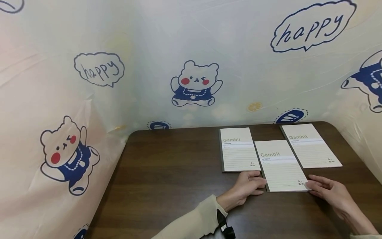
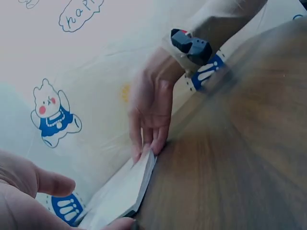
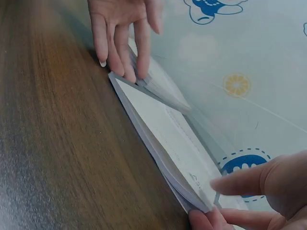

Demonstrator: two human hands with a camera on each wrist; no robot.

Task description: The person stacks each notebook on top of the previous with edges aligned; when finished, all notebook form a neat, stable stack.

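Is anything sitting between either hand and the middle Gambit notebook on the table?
Nothing visible. The left hand touches the middle notebook at its lower left edge, and the right hand touches its lower right corner. The left notebook and right notebook lie beside it, farther back.

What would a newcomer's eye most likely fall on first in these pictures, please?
Probably the three pale Gambit notebooks on the dark wooden table, set out at its far right. The middle notebook lies nearest the person and overlaps its neighbours, with the left hand touching its near left corner and the right hand at its near right corner. Behind, the cartoon-bear backdrop with "happy" bubbles fills the view.
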